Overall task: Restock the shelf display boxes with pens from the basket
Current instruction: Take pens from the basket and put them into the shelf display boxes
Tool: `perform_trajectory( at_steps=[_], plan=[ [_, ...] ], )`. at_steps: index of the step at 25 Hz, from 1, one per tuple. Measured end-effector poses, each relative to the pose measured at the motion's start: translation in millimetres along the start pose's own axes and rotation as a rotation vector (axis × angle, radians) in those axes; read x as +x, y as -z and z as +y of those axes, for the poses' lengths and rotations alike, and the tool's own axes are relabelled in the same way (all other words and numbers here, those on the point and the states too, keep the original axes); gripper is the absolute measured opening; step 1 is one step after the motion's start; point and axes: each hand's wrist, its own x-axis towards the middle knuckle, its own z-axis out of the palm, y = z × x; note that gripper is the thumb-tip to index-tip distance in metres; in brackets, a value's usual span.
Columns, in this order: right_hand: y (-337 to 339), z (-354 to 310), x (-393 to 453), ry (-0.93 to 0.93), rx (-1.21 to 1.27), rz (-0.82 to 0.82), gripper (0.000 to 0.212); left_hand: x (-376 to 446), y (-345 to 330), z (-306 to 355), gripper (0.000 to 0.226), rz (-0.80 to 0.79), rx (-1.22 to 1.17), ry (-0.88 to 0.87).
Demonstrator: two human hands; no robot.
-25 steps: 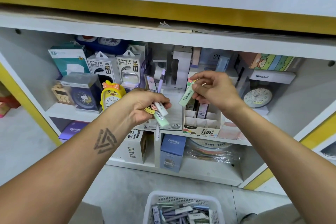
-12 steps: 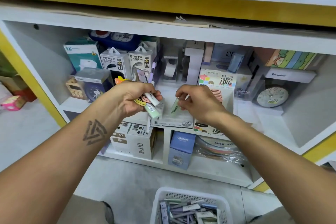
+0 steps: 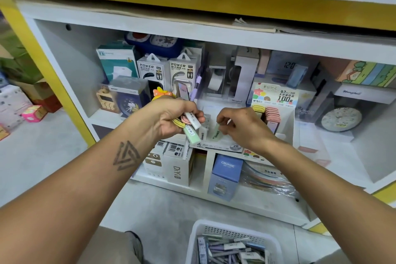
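My left hand (image 3: 171, 117) is closed around a bunch of small pastel cases (image 3: 191, 128): white, green, pink and yellow ones, with purple pens poking up behind it. My right hand (image 3: 240, 126) pinches a single pale green case (image 3: 216, 132) and holds it low over the white 2B display box (image 3: 214, 146) on the shelf edge. Beside that stands a colourful display box (image 3: 276, 96) with yellow and pink cases in its slots. A white basket (image 3: 233, 242) holding several purple and grey pens sits on the floor below.
The white shelf (image 3: 64, 66) holds power bank boxes (image 3: 167, 70), alarm clocks (image 3: 340, 119), a tape dispenser and a teal box. Below the display boxes stand a DIY box (image 3: 177, 169) and a blue CRUHRE box (image 3: 226, 176). Cardboard boxes lie on the floor at left.
My right hand has carried the green case from over the colourful box leftward and down to the 2B box. My left hand has kept its bunch. The view has shifted left.
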Motion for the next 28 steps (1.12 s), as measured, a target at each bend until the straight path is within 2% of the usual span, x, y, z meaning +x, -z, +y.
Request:
perform_trajectory(
  at_steps=[4, 6, 7, 11, 13, 17, 20, 22, 25, 28],
  plan=[
    [-4.2, -7.2, 1.6, 0.04, -0.197, -0.155, 0.016, -1.4, -6.8, -1.0, 0.011, -0.026, -0.011, 0.009],
    [-1.8, -9.8, 0.7, 0.009, -0.212, -0.115, 0.023, -1.4, -11.6, -2.3, 0.01, -0.05, -0.017, 0.014],
    [2.5, -11.5, 0.4, -0.057, -0.082, -0.048, 0.024, -1.4, -14.5, -3.3, 0.01, -0.068, -0.003, 0.018],
    [31.1, -17.7, -0.2, -0.368, 0.822, 0.161, 0.024, -4.3, -31.5, -10.6, 0.008, -0.164, 0.068, 0.04],
    [43.7, -14.3, -3.3, -0.402, 0.967, 0.217, 0.024, -4.9, -42.4, -15.4, 0.009, -0.204, 0.093, 0.045],
    [59.0, -1.6, -11.4, -0.402, 0.965, 0.325, 0.018, -3.5, -60.6, -20.4, 0.012, -0.272, 0.11, 0.081],
    [77.7, 13.3, -16.6, -0.444, 1.013, 0.517, 0.019, -0.8, -67.6, -23.0, 0.012, -0.296, 0.14, 0.112],
    [90.4, 22.4, -22.4, -0.442, 0.947, 0.59, 0.018, 0.0, -70.6, -24.9, 0.011, -0.27, 0.155, 0.116],
    [100.9, 26.8, -33.2, -0.366, 0.802, 0.578, 0.011, 3.0, -72.9, -26.0, 0.013, -0.185, 0.108, 0.112],
    [106.0, 27.9, -43.4, -0.329, 0.797, 0.556, 0.009, 3.5, -77.5, -25.8, 0.016, -0.166, 0.09, 0.094]
  ],
)
